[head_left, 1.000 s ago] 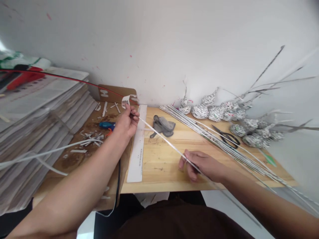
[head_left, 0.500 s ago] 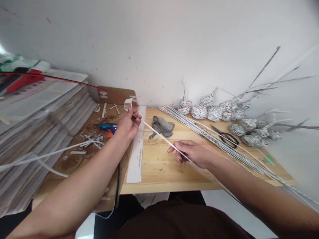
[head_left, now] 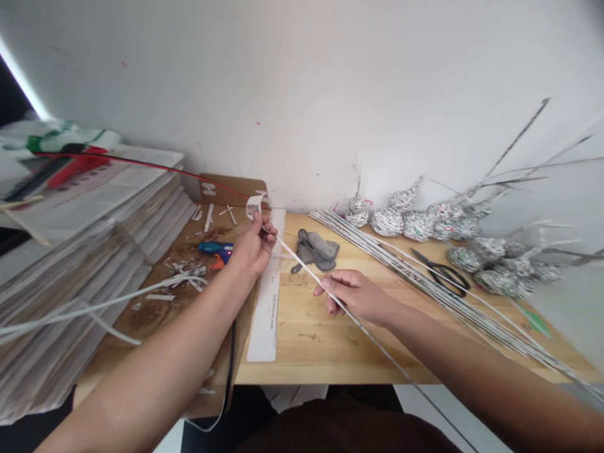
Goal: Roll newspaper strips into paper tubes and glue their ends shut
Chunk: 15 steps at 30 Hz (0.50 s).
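Observation:
A thin rolled paper stick [head_left: 298, 258] runs slantwise between my hands, and its long lower end reaches toward the bottom right. My left hand [head_left: 253, 246] pinches its upper end, where a loose printed paper flap [head_left: 253, 205] curls out above the fingers. A thin red and black strand [head_left: 189, 173] stretches from the upper left to that flap; whether they are joined is hard to see. Lower down, my right hand [head_left: 352, 294] has thumb and fingers closed around the stick, palm side partly hidden. Both hands are above the table.
Left are a tall newspaper stack [head_left: 108, 239], a blue glue gun [head_left: 212, 249] and paper scraps [head_left: 184, 272]. A white strip [head_left: 267, 314] and grey cloth [head_left: 315, 249] lie centrally. Right are paper sticks [head_left: 406, 274], black scissors [head_left: 443, 275] and woven paper gourds [head_left: 418, 225].
The view has shifted, so the table sits slightly lower and further right. Both hands keep their hold on the paper stick, and more of its lower end shows beyond my right hand.

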### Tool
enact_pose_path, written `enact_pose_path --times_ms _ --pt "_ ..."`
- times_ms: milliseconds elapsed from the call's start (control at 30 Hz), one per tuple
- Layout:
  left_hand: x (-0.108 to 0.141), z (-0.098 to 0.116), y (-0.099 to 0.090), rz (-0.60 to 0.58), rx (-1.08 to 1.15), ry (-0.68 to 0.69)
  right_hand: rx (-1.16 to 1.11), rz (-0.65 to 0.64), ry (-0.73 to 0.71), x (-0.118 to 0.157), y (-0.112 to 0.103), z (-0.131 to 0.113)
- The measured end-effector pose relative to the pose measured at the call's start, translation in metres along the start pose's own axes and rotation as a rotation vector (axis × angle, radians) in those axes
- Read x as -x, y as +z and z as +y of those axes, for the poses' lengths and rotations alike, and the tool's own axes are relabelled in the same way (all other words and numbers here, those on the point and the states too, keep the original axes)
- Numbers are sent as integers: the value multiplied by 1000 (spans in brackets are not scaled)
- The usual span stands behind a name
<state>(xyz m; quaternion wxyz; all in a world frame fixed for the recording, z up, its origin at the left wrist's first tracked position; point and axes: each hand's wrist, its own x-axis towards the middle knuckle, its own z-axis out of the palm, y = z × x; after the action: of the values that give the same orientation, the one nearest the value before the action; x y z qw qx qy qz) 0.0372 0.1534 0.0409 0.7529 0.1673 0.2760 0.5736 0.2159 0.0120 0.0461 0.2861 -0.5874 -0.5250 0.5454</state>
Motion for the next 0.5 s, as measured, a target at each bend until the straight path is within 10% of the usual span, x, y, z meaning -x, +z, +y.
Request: enact_pose_path --times_ms 500 --pt "-6 -4 -7 -27 -4 17 32 23 -2 -16 3 4"
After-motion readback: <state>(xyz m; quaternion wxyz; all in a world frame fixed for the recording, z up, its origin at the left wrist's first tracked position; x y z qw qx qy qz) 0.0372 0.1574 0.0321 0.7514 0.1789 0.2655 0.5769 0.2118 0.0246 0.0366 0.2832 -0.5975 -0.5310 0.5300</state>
